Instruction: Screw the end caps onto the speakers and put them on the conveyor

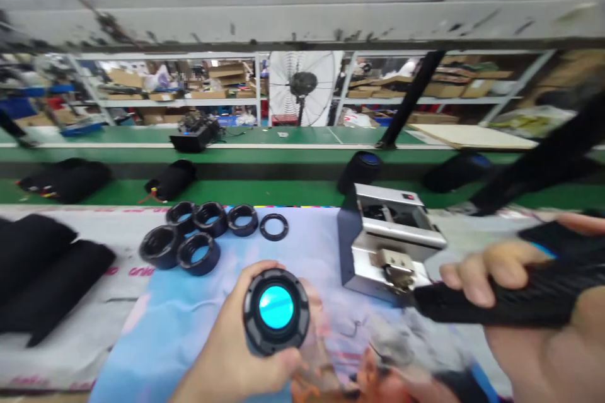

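Two hands full: left hand (231,356) clasps lens ring (276,310) squarely; right hand (496,271), three o'clock, grips black tool (539,305); best kept level.

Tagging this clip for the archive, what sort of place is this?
Probably a factory assembly line: a green conveyor belt runs past the bench, black rings lie in a batch, and shelves hold cartons.

- Bare sheet (316,233) between my left hand (227,352) and the metal fixture (387,245): open lane forward.
- Black rings (198,239): clustered ahead-left, barring that path.
- Black rolls (42,271): occupy the far left.
- My right hand (491,274) and its black tool (472,305), tip at the fixture: close off the right.
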{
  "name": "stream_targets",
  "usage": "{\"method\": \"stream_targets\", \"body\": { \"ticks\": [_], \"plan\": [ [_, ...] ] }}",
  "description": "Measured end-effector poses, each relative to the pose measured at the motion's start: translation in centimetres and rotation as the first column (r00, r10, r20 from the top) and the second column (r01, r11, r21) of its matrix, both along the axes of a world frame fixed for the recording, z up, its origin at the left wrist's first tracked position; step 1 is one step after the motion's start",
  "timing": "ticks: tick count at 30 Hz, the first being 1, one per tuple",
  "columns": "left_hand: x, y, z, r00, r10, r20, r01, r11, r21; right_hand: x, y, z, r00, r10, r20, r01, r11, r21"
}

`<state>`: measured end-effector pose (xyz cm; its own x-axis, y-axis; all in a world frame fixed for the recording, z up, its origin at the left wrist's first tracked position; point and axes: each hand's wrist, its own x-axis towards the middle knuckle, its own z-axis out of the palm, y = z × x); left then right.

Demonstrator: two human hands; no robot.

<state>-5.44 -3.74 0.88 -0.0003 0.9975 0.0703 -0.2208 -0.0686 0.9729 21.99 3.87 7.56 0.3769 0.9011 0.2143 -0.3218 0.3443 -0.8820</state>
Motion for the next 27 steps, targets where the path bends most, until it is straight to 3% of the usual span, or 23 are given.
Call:
{"method": "stream_targets", "body": {
  "ticks": [3,6,9,12,17,20,23,27],
  "plan": [
    [0.9,0.4,-0.6,0.990,0.094,-0.103,-0.097,0.995,-0.027,1.0,0.6,1.7,0.999,-0.024,0.048,0.020,0.996,0.083],
    [3.1,1.3,-0.1,0.980,0.033,-0.199,-0.050,0.995,-0.084,0.3,1.8,2.3,0.997,0.027,0.075,-0.039,0.986,0.163],
    [6.2,2.2,1.0,0.979,-0.058,-0.193,0.034,0.992,-0.125,-0.7,3.5,1.5,0.992,0.042,0.123,-0.070,0.968,0.240],
    [8.3,2.6,2.0,0.972,-0.060,-0.228,0.026,0.988,-0.149,-1.0,4.8,0.0,0.983,0.062,0.173,-0.102,0.967,0.234],
    [9.1,2.6,2.6,0.973,-0.056,-0.225,0.013,0.982,-0.190,-0.9,5.7,-2.3,0.978,0.071,0.196,-0.111,0.973,0.204],
    [9.2,2.5,2.8,0.979,-0.049,-0.196,0.006,0.977,-0.213,-0.9,5.6,-2.6,0.978,0.109,0.180,-0.138,0.977,0.162],
    [9.1,2.5,2.4,0.983,-0.058,-0.177,0.016,0.972,-0.233,-1.0,4.7,-1.0,0.976,0.154,0.153,-0.174,0.976,0.128],
    [8.2,2.7,1.0,0.971,-0.121,-0.206,0.085,0.981,-0.175,-1.4,2.1,3.9,0.993,0.095,0.076,-0.109,0.973,0.205]
  ]
}}
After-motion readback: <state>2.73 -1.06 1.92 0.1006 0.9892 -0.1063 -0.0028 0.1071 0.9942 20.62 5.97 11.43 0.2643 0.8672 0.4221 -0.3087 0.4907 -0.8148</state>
